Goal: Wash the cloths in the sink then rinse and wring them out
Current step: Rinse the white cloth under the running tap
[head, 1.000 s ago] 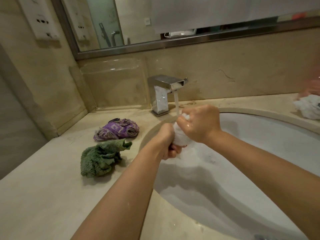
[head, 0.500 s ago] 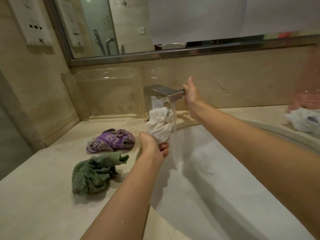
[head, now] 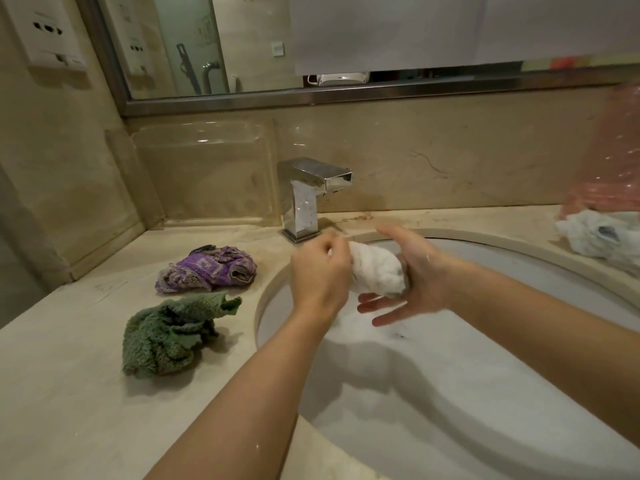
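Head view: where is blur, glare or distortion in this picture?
Head view: wide-angle bending curves the mirror frame; the pink object at the right edge is smeared; bright glare sits on the faucet; the forearms cast soft shadows into the sink; both hands look slightly blurred.

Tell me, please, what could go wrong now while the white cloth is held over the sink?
The right hand lies open under the white cloth; only the left hand pinches its end, so it may slip into the sink. Wringing may splash the green cloth nearby.
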`<state>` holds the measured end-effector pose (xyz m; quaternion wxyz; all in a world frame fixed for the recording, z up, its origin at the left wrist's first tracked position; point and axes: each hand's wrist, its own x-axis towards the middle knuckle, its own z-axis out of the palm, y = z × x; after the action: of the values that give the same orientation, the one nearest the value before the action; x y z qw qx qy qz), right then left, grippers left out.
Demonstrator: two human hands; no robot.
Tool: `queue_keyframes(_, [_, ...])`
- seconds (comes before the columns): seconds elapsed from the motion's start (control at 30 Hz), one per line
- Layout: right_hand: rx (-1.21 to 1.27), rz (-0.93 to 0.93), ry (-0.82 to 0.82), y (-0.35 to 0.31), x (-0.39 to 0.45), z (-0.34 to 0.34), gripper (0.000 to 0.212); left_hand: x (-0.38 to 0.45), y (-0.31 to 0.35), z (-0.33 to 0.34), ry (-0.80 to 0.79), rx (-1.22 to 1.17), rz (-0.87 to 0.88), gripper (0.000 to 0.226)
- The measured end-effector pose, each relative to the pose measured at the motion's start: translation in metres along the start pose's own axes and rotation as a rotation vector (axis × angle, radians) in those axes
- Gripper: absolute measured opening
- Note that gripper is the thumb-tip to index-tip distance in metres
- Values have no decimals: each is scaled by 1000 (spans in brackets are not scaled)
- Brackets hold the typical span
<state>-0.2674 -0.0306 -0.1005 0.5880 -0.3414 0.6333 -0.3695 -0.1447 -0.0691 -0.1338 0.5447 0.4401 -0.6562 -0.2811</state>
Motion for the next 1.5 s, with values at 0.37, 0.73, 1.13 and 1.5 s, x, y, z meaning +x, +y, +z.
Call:
queue_keyframes(0.37, [-215,-450,598,42,1,9,54,-20,12,10,-170,315,75,55])
queue_keyframes(0.73, [-757,-789,608,38,-11,-8,50,-28,27,1,-605,-24,-680,35])
queue_keyframes(1.13, [-969,-711,522,42,-25,-32,57,-41,31,18,-596,105,-422,37])
queue_keyframes(1.5, [-738,-567,290,74,-83,-119,49,-77,49,55,-855,91,140,60])
